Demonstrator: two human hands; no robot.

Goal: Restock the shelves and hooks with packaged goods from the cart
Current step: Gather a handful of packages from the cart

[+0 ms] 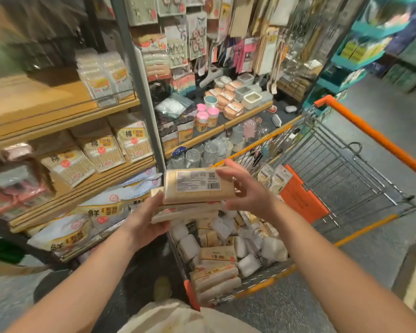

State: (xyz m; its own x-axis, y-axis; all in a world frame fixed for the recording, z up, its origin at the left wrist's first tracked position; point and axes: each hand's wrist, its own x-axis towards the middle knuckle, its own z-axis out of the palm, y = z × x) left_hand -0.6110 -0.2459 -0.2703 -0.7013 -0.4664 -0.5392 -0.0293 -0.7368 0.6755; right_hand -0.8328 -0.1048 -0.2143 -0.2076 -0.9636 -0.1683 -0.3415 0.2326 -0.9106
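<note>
Fingers [228,175] of the right hand [246,188] lie spread and nearly straight against the end of the top pack [197,187], a flat tan packet turned label-side up, touching it rather than curling round it. The left hand [145,221] grips the opposite end of the stack [185,210] of like packs beneath, thumb on the edge and fingers hidden under it, so how far they wrap cannot be told.

The stack is held in the air above the near end of the orange-trimmed cart [346,188], just beside the wooden shelves [82,188] on the person's left. More tan packs and white wrapped goods [226,251] fill the cart's basket below.

The step in hand looks like squaring the bundle before it goes to a shelf. Done well, the right palm would press the loose top pack flush with those under it, while the left hand carries the weight from beneath; the top pack sits skewed and could slide off if the stack tilts. The matching cotton-swab bags [130,143] on the middle shelf stand upright, faces out, so each pack likely needs turning label-side back before it is set down.

Hooks [197,37] with hanging cards lie farther off, well apart from the hands.
</note>
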